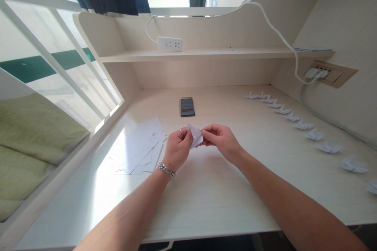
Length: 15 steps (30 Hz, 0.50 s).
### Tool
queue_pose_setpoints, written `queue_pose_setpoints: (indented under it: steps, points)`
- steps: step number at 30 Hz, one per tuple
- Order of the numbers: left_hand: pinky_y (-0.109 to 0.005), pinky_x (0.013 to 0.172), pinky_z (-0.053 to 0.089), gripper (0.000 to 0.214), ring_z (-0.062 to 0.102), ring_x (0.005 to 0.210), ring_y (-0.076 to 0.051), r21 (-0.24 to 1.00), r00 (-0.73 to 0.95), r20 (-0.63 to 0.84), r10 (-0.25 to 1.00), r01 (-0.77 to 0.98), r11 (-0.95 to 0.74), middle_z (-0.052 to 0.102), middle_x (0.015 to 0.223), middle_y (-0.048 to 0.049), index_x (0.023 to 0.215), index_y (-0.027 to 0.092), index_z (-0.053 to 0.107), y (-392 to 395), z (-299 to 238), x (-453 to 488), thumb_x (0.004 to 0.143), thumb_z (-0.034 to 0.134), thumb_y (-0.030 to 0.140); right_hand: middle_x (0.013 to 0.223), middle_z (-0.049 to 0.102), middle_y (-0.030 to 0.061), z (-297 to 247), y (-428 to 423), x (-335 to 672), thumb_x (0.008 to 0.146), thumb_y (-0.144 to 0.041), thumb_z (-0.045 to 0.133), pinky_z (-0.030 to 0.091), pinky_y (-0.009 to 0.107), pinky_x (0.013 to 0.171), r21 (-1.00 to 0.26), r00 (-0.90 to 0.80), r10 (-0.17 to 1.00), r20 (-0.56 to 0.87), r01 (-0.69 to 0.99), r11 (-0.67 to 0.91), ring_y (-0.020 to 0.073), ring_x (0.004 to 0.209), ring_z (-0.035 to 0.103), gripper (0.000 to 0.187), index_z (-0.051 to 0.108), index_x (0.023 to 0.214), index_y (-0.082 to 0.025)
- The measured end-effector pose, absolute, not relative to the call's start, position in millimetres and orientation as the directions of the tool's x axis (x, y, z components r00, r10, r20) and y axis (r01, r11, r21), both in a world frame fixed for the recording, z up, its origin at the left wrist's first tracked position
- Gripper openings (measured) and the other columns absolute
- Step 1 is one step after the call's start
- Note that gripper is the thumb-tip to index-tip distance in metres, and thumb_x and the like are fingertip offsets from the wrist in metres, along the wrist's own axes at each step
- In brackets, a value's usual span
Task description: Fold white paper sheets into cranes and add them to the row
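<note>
Two-handed pinch: left hand (176,149) and right hand (220,139), fingertips closed on a small white folded paper piece (194,135), held just above the pale wooden worktop (212,188), mid-front. Looks mid-fold; a further crease calls for aligned edges and a firm press.

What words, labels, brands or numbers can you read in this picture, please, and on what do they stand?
No text is readable.
The phone screen is blurred out.
Any marks on the power strip are too small to read.
The folded paper and the loose sheets show no print.
</note>
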<state>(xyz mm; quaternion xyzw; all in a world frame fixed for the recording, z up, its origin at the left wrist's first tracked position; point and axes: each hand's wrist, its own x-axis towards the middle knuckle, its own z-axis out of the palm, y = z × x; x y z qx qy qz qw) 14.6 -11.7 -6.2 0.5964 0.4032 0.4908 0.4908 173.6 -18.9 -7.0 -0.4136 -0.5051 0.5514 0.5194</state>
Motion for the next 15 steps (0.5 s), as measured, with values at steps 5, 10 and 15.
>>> queue_pose_setpoints:
  steps: [5, 10, 15]
  points:
    - [-0.026, 0.053, 0.049, 0.027, 0.061, 0.053, -0.014, 0.997, 0.220, 0.045, 0.974, -0.069, -0.030, 0.065, 0.062, -0.0014, 0.087, 0.014, 0.066, -14, -1, 17, 0.082, 0.063, 0.040, 0.063, 0.066, 0.0007, -10, -17, 174, 0.069, -0.045, 0.078, 0.049, 0.028, 0.061, -0.991, -0.065, 0.996, 0.058, -0.122, 0.050, 0.0124, 0.059, 0.060, 0.033, 0.069, 0.080, -0.015]
    - [-0.025, 0.053, 0.047, 0.032, 0.061, 0.055, -0.014, 0.992, 0.182, -0.036, 0.983, -0.113, 0.057, 0.067, 0.064, -0.0020, 0.098, 0.012, 0.064, -14, -3, 16, 0.068, 0.069, 0.021, 0.070, 0.068, 0.0031, -14, -15, 175, 0.074, -0.048, 0.073, 0.050, 0.030, 0.062, -0.995, -0.047, 0.996, 0.077, -0.060, 0.075, 0.0147, 0.063, 0.062, 0.033, 0.069, 0.082, -0.017]
    - [-0.026, 0.055, 0.048, 0.030, 0.063, 0.061, -0.016, 0.986, 0.026, 0.070, 0.997, 0.149, -0.073, 0.071, 0.075, -0.0057, 0.101, 0.014, 0.067, -8, -12, 12, 0.071, 0.065, 0.019, 0.091, 0.070, 0.0070, -10, -24, 172, 0.078, -0.046, 0.070, 0.052, 0.032, 0.068, -0.914, -0.037, 0.943, 0.332, 0.235, 0.331, 0.0189, 0.080, 0.063, 0.031, 0.070, 0.094, -0.020]
